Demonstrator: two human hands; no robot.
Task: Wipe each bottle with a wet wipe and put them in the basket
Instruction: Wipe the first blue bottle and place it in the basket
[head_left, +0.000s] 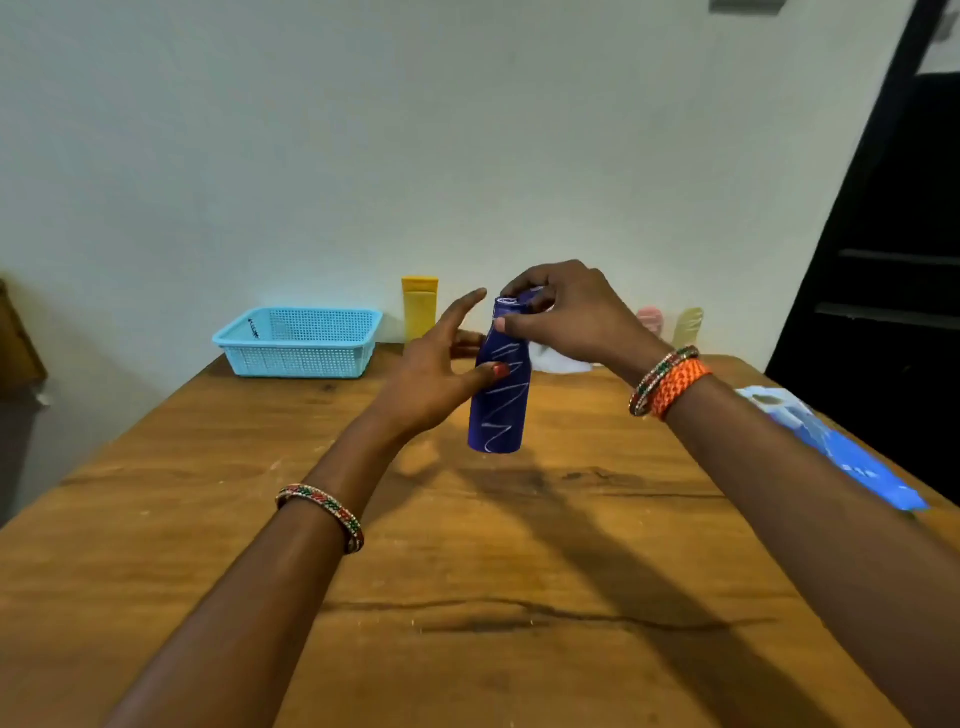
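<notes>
Head view: blue bottle (500, 387) is upright, held above the wooden table (467, 597) mid-frame, its shadow on the wood just below. Right hand (569, 317) grips it from above, fingers curled round the cap and neck, thumb on the near side of the neck. Left hand (434, 371) is spread, fingers straight; its thumb tip touches the bottle's side about mid-height, other fingers point up and away from it. Can't tell if the bottle base touches the table; it looks slightly lifted. Light blue basket (298, 340) sits at the far left of the table near the wall, well apart from the bottle; nothing visible inside it from this angle. Yellow tube (420, 306) stands against the wall just right of the basket. White wipe (558, 361) lies on the table behind the right hand, partly hidden. A pink item (649, 319) and a pale yellow item (688, 325) stand further right by the wall, blurred. Blue pack (841, 447) lies at the right table edge. Bangles on both wrists.
</notes>
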